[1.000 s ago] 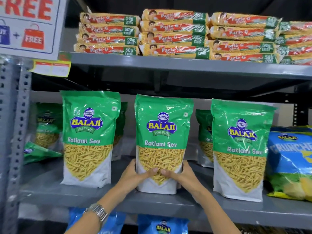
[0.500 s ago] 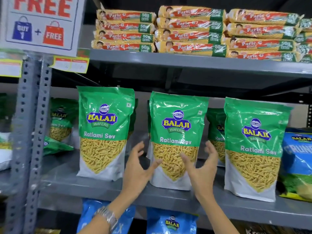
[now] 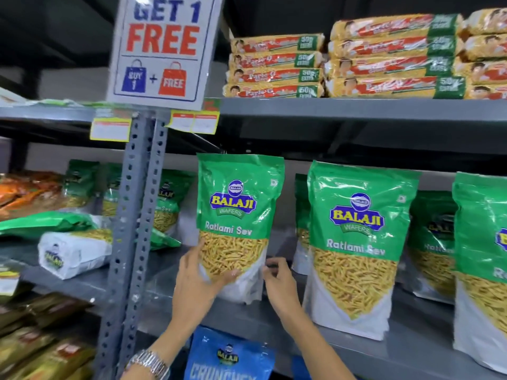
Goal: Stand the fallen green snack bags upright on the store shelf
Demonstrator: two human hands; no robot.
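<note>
As fingers cup it, green snack bag upright

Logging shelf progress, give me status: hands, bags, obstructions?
Left hand on upright green bag; right hand at its edge. Fallen bag lying left of post. Nothing blocking.

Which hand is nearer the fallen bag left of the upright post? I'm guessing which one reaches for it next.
Left. The left hand rests on the front Ratlami Sev bag, just right of the post; the fallen bag lies beyond it. The right hand is farther right.
</note>
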